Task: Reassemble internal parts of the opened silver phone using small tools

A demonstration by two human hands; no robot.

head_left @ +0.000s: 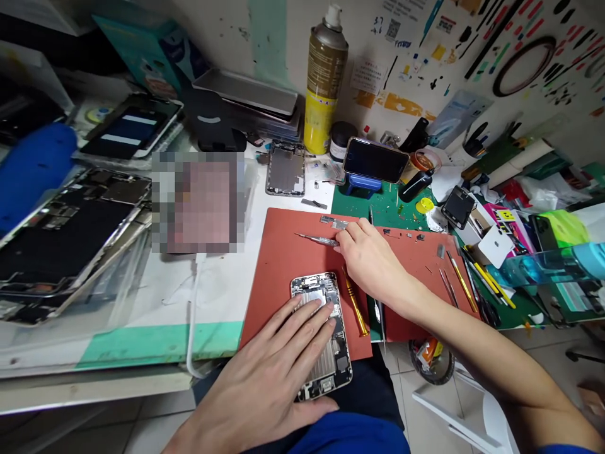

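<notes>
Right grip pinches a pointed tool; left grip spreads over an opened phone.

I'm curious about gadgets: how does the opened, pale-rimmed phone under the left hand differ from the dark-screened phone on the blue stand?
The opened, pale-rimmed phone bares its inner parts; the dark-screened phone shows a black front.
The opened phone lies under the spread left hand; no hand touches the dark-screened phone, propped sideways on the blue stand.
Both are rectangles with rounded corners.
</notes>
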